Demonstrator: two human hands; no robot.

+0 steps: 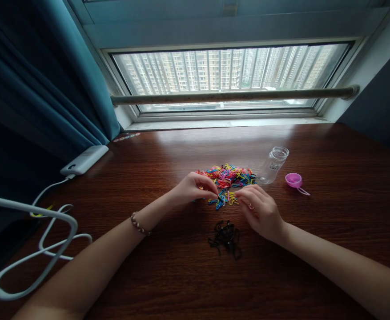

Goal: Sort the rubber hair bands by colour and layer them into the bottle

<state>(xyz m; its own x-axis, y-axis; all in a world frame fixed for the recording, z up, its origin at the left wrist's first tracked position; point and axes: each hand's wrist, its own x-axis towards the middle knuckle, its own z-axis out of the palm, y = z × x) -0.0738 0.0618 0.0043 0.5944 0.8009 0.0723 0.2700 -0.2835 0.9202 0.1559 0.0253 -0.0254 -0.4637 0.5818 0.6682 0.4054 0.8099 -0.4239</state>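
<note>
A heap of colourful small rubber bands (pixel 227 175) lies on the brown wooden table (pixel 154 164). My left hand (pixel 196 187) pinches a black band at the near edge of this heap, over a few loose blue and yellow bands (pixel 219 202). Just right of them, my right hand (pixel 260 211) has thumb and fingers bent close together at the yellow bands; whatever its fingertips hold is too small to make out. Nearer to me, below both hands, sits a separate small pile of black bands (pixel 226 238).
Behind my right hand stands a clear open bottle (pixel 274 165), slightly tilted in view. A pink cap with a loop (pixel 294 180) lies to its right. At the left are a white power device (pixel 84 160) and a looping white cable (pixel 48 213), beside a blue curtain.
</note>
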